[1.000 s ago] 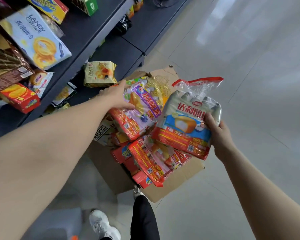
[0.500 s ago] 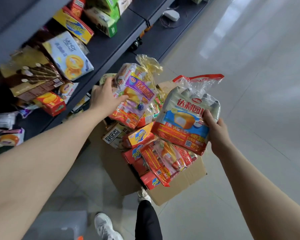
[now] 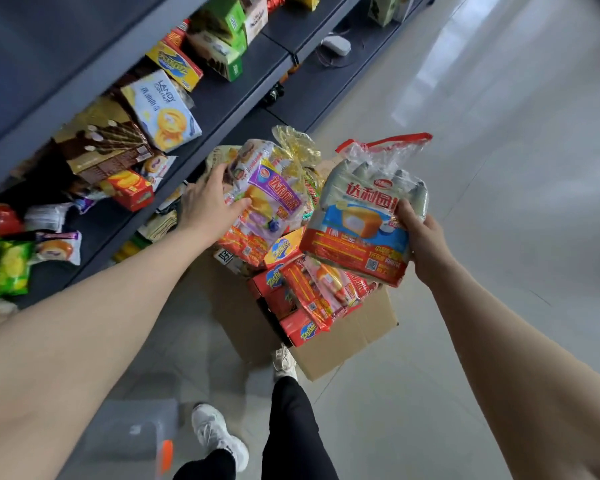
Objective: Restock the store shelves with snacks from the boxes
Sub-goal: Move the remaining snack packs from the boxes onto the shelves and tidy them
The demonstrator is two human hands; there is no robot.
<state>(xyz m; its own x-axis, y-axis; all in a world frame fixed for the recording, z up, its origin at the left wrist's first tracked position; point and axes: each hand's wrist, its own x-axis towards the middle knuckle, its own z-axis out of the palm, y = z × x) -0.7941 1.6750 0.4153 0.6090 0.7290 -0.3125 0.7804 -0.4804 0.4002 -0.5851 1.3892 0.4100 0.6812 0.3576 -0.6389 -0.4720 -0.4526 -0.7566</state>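
Observation:
My left hand (image 3: pixel 208 202) grips a purple and red bag of cakes (image 3: pixel 267 199) by its left edge, held above the cardboard box (image 3: pixel 343 337). My right hand (image 3: pixel 421 237) holds a blue and red bag of cakes (image 3: pixel 357 220) by its right side, also over the box. The box stands on the floor and is packed with red snack cartons (image 3: pixel 298 329) and more bags. The dark shelves (image 3: pixel 222 95) run along the left.
On the shelf lie a white Landy biscuit box (image 3: pixel 160 109), a brown wafer box (image 3: pixel 108 147), a red box (image 3: pixel 132 190), green chip bags (image 3: pixel 4 265) and green cartons (image 3: pixel 226 22). My legs and white shoe (image 3: pixel 219 434) are below the box. Tiled floor stretches to the right.
My left hand has lifted the purple bag out of the box and up toward the shelf. The view has tilted up, showing more of the shelves. The right hand holds its bag in the same place.

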